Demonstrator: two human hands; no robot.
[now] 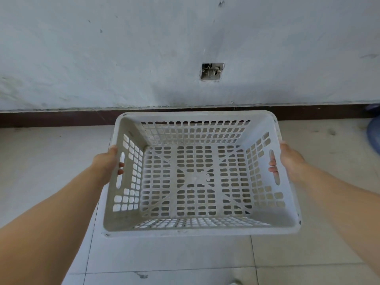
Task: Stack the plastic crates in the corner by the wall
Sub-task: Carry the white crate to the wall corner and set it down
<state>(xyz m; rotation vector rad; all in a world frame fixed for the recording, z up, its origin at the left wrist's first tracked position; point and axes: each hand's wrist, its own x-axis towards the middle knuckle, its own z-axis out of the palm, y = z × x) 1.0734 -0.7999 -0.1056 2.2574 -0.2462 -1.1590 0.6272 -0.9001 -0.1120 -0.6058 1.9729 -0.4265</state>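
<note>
A white perforated plastic crate [195,230] is held above the tiled floor, open side up and empty. My left hand [108,162] grips its left side, with fingertips poking in through the handle slot. My right hand [287,159] grips the right side the same way, fingers curled through that slot. The crate's far rim is close to the dark skirting board of the wall. No other crate is in view.
A pale, scuffed wall [144,48] runs across ahead, with an open socket box [212,71] set in it and a dark skirting board [51,118] at its foot. A blue rounded object [374,134] sits at the right edge. Light floor tiles [170,256] lie below.
</note>
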